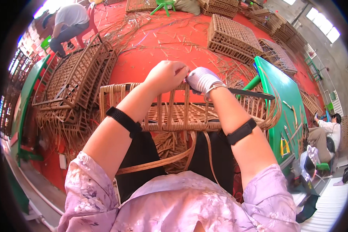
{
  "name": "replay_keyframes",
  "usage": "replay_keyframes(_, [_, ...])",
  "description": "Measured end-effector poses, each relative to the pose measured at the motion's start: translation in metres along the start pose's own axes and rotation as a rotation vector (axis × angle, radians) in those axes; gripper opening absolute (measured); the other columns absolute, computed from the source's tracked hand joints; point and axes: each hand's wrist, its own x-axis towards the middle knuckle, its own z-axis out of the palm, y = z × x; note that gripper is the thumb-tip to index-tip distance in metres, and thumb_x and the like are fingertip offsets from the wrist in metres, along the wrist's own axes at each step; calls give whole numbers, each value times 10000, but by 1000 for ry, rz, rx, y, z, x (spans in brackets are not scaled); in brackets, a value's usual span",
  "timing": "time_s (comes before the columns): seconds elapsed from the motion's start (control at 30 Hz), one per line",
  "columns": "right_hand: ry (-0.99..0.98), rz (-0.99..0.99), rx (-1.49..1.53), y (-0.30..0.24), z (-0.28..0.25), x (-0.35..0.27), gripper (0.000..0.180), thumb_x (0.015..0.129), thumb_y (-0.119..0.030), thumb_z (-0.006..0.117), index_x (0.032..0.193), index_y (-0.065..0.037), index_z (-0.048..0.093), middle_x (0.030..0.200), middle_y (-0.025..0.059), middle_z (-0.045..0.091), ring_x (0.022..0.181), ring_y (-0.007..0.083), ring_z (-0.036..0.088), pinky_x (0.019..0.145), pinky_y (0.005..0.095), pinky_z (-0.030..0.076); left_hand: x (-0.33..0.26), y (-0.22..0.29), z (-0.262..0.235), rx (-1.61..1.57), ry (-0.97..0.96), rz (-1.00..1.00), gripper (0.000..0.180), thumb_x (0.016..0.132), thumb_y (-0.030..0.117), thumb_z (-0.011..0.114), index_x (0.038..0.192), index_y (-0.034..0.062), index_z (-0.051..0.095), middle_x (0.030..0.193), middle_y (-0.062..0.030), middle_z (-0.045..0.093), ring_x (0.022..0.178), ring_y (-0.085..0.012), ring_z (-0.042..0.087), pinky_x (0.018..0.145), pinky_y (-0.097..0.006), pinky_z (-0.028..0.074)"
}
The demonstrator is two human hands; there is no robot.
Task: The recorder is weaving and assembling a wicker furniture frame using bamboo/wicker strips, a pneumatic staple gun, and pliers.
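Closest to me, the person in the lilac flowered blouse sits with a half-woven rattan basket frame (174, 112) resting across the lap, its open side turned toward the body. A long loose rattan strip (158, 162) curves out from under the frame and down over the dark trousers. Both forearms, each with a black band, reach up to the frame's far top rail. There the bare left hand (167, 75) is curled tight, clenched on the rail or on the weaving strand at it; just which, I cannot tell. Touching it on the right, the right hand (203, 80), in a white glove, is closed on the same spot of the rail.

Just right of the frame stands a green counter (288, 100) with a few hand tools lying on it, and past its far edge another person (328, 133) sits low. Left of the frame, finished slatted baskets (75, 79) lie stacked and tilted. Beyond the frame, the red floor (150, 54) is strewn with rattan scraps, a larger woven crate (232, 38) stands on it, and farther off to the left a third person (67, 23) bends on a red chair.
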Motion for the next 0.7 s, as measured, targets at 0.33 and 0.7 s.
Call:
replay_keyframes(0.33, [124,-74,-98,1,-1,-10,250,815,-292,594,838,-96,746,940,184,699,905,324,680,768,452,520,-14,8,-4,-59,-72,-9,209,824,185,690,935,9,694,819,-75,724,813,-117,689,758,-286,548])
replay_keyframes(0.7, [1305,-708,294,24,55,-41,132,877,-110,591,993,-49,607,993,139,632,882,361,630,809,444,523,-11,17,-11,303,-374,-35,432,861,465,612,1007,72,715,900,-124,711,831,-320,677,776,-404,528])
